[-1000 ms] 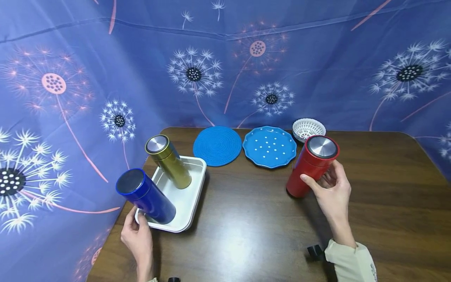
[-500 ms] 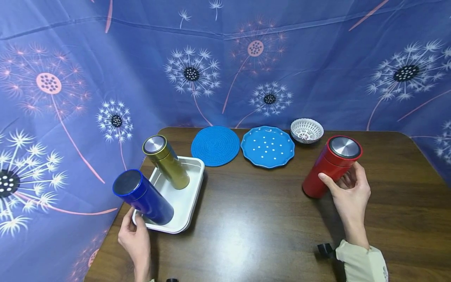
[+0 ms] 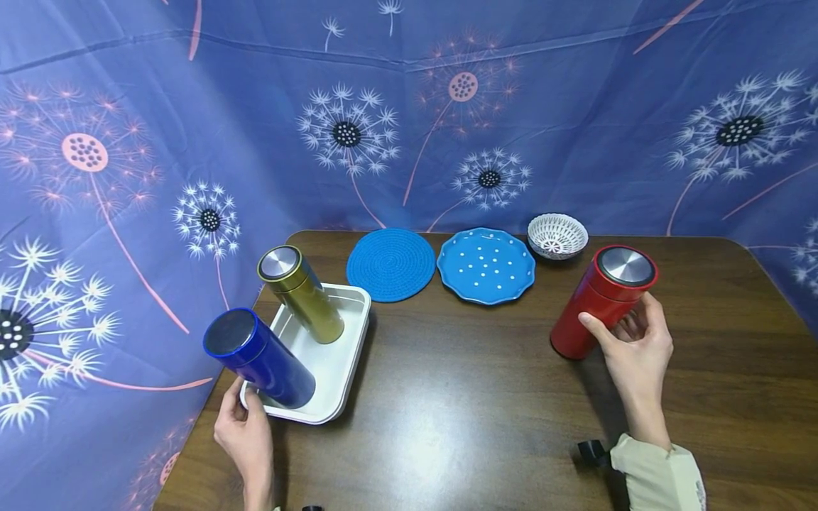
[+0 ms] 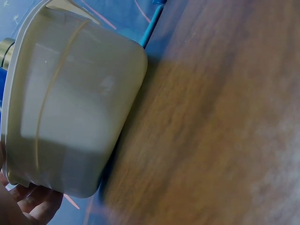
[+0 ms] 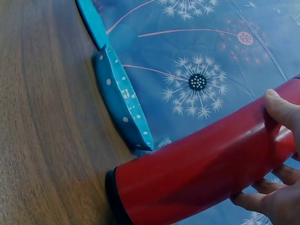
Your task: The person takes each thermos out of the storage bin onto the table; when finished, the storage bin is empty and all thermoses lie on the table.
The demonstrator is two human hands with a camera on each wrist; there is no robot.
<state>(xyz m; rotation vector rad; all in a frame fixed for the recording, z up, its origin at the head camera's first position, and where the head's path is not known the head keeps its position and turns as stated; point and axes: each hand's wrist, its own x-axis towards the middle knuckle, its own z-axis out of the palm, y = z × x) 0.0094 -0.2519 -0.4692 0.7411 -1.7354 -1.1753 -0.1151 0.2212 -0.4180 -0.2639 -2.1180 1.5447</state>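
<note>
Flask in red [image 3: 603,301], with a brushed-metal disc on its lid, stands upright on the right-hand part of the wood-grained counter [image 3: 460,397]. The right hand [image 3: 635,355] is wrapped around its body, grasping it between thumb and fingers; the right wrist view shows them against the red wall, above a black base. Well apart, toward the counter's left edge, the left hand [image 3: 246,433] grips a white tray [image 3: 339,362] at its near left corner, with fingers on the outside below the rim. Inside that tray stand a blue flask [image 3: 262,362] with a dark lid top, close to the left hand, and a gold flask [image 3: 307,301] with a metal lid top, farther back. Along the far edge lie, from left to right, a round blue mat [image 3: 391,264], a blue plate [image 3: 486,264] with white dots, and a white bowl [image 3: 557,238], near the flask in red. Just beside the pale right sleeve [image 3: 658,475] is a small black object [image 3: 593,453]. Behind everything hangs a blue cloth [image 3: 575,85] printed with dandelions.
</note>
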